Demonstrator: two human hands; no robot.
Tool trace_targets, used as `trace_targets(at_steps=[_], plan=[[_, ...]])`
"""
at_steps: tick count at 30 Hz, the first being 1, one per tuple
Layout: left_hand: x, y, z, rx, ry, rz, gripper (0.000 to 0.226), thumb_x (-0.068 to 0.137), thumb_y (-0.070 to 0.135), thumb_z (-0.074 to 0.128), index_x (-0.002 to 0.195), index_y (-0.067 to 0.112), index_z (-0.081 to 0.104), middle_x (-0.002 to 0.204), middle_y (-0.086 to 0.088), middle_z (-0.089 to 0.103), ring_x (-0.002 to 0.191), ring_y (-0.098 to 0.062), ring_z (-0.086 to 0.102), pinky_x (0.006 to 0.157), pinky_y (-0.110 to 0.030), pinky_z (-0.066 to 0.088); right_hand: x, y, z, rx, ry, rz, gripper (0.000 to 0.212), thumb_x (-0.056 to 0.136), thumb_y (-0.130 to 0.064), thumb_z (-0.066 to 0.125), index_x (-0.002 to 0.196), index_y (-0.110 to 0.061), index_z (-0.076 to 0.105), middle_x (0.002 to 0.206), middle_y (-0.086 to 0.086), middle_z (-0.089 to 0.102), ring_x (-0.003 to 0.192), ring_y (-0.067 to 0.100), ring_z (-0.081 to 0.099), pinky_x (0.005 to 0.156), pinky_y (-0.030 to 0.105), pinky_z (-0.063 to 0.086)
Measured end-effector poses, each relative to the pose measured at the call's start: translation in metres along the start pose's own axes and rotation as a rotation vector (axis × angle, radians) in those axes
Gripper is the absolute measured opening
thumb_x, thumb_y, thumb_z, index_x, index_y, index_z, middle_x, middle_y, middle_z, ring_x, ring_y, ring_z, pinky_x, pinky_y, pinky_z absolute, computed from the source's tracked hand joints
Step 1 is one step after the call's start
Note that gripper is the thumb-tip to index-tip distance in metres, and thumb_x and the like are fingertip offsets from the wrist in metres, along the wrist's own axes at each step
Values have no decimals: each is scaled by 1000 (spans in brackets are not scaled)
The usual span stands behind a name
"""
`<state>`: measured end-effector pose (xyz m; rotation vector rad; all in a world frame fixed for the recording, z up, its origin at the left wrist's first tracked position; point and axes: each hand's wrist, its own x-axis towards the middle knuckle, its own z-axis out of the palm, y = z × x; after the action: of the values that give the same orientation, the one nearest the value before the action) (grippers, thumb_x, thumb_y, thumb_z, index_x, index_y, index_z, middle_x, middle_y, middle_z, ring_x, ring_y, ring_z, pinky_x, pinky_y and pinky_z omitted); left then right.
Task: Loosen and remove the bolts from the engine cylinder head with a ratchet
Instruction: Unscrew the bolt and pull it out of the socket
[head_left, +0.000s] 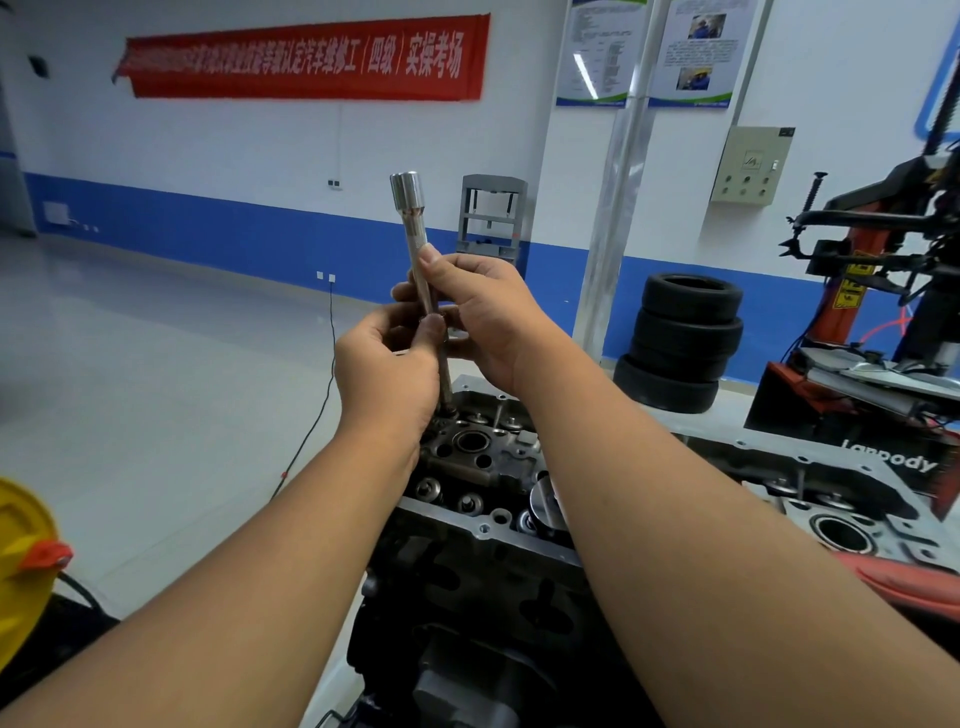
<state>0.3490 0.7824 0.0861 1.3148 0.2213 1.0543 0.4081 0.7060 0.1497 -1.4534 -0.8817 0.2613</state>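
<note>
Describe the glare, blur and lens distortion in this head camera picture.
Head view: wide-angle bending bows the wall pipe and stretches the forearms at the bottom edge; the socket atop the extension bar shows bright highlights; the glossy floor reflects light; the red banner has soft, partly blurred lettering; both hands look reasonably sharp.

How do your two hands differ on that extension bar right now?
The right hand grips the extension bar higher up, thumb pointing up along the shaft; the left hand pinches it lower, nearer the cylinder head. The right comes from the right side, the left from below. Both hold the same upright bar.
</note>
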Motion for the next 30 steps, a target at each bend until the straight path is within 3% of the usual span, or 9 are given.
trace_targets(at_steps=[5,7,10,12,14,18,22,27,30], plan=[[1,-1,-2,-23,4,-21,11,89,26,83,94,27,74,91,1,79,88,-22,78,80,-51,64,-1,2,0,-22,6,-40,19,98,-29,71,100,-10,68,107,12,77,89,23,72,83,56,61],[0,1,-1,-38,-45,-31,5,96,30,75,94,27,77,91,1,80,91,-22,78,84,-54,63,-1,2,0,-40,7,-42,20,99,-30,69,99,-10,70,107,12,78,85,21,71,78,49,62],[-1,2,1,-31,-69,-52,28,106,25,56,89,28,79,91,-1,80,95,-23,77,91,-58,60,-1,0,1,-45,4,-31,23,102,-31,65,99,-9,70,109,13,77,78,16,69,61,34,56],[-1,2,1,-22,-48,-49,29,107,22,54,91,26,77,90,-2,79,94,-24,77,89,-58,61,-1,-1,0,-32,-11,-15,24,103,-32,63,100,-10,70,107,11,78,77,15,69,57,30,54],[-1,2,1,-19,-22,-38,23,106,21,58,92,26,76,89,0,79,91,-24,77,87,-56,62,-1,-1,0,-23,-30,1,25,104,-35,62,101,-11,71,103,7,78,81,15,71,62,32,57],[0,1,-1,-32,-6,-30,8,97,21,74,90,26,75,87,4,79,87,-22,78,82,-53,64,0,0,-1,7,-12,0,23,98,-36,70,98,-13,70,106,10,78,91,26,72,86,55,60],[1,1,-2,-80,-3,-47,13,86,26,86,92,21,76,86,2,79,87,-21,78,81,-51,65,0,2,-2,11,24,-41,20,94,-32,75,93,-14,67,108,13,77,87,24,71,77,48,60],[0,3,0,-64,-65,-71,30,106,31,59,85,25,79,86,1,79,91,-19,77,92,-55,61,1,1,-1,15,25,-49,21,98,-31,70,96,-11,68,102,9,78,71,14,69,55,32,55],[0,2,1,-36,-28,-52,25,106,25,59,89,24,77,88,1,79,93,-22,77,90,-55,61,1,0,0,12,16,-20,25,100,-36,68,97,-12,70,98,5,78,70,13,69,55,32,54]])
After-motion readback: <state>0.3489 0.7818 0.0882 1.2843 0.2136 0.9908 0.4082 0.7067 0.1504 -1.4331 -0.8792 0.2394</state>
